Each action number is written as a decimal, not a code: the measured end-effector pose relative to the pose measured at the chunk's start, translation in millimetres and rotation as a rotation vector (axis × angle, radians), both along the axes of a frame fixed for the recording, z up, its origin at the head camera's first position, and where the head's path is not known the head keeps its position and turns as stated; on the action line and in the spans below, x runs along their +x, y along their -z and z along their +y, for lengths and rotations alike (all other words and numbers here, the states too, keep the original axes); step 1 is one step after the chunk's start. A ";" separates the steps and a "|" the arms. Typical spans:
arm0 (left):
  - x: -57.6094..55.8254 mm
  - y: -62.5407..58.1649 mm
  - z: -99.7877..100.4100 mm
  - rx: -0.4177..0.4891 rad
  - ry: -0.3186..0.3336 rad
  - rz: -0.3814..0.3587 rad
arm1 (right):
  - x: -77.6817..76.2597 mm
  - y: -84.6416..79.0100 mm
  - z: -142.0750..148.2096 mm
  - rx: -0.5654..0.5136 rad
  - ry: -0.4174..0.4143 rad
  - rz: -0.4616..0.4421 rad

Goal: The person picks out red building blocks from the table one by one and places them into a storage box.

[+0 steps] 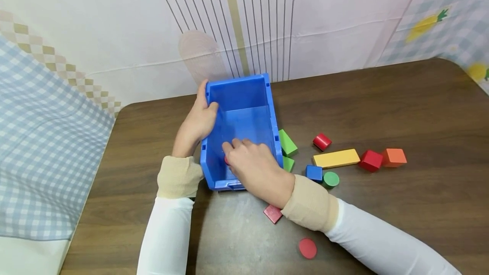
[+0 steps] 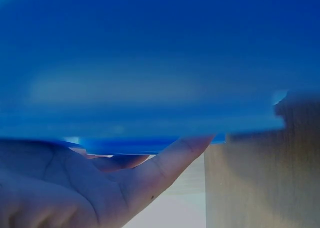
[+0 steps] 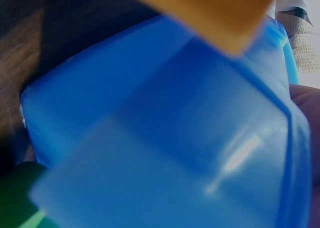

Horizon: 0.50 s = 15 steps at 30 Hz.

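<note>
Since my left grip [image 1: 198, 121] is clamped on the blue bin [image 1: 238, 96]'s left wall, probably to steady it, my right grip [image 1: 256, 164] can work inside the bin. Red piece [image 1: 226, 160] by its fingers; can't tell if they're pinching it. Green blocks [image 1: 288, 142] sit right of the bin, handily close imo.

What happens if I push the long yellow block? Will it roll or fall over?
The yellow block probably won't roll, since its sides look flat. Tipping seems unlikely too, because it lies lengthwise on the table. Pushed toward the red cube at its end, it would likely bump that, as they sit very close.
</note>
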<state>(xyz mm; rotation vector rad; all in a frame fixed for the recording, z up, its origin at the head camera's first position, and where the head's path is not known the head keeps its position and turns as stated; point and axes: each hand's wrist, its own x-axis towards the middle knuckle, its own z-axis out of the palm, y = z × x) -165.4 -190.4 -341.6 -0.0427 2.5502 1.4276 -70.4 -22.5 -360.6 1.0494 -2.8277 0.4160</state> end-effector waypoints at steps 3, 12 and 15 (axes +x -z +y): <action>0.9 -0.7 -0.6 -0.007 -0.007 -0.004 | 0.4 -0.8 0.4 0.014 -0.001 -0.023; 1.6 -0.6 -0.2 0.003 -0.004 -0.007 | 1.8 -1.6 2.1 0.065 0.003 -0.077; 0.9 -2.0 0.7 0.003 0.001 0.000 | 2.4 -1.2 2.4 0.066 0.006 -0.058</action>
